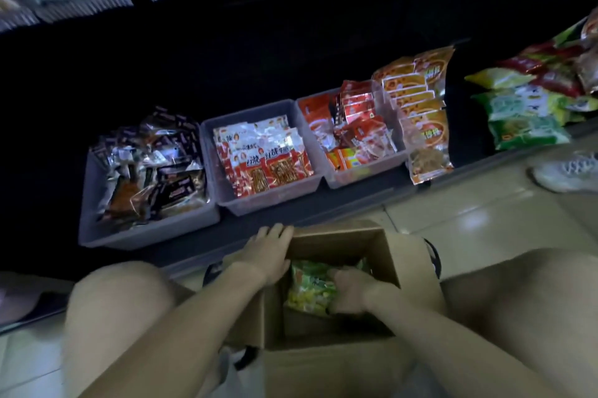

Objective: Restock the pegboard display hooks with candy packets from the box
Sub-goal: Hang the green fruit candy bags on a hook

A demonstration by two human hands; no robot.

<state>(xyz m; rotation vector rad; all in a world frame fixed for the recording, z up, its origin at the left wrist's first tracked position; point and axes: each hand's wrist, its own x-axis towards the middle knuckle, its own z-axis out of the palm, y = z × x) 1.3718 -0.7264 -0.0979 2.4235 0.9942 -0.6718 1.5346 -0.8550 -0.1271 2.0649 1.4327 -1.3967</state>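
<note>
Two hands work at the cardboard box on the floor: the left hand lies flat on its rim, steadying it, while the right hand curls around green-yellow candy packets inside. This looks like the picking step; next, lift them toward the hooks above.

left hand on box rim | right hand grips candy packets inside
</note>
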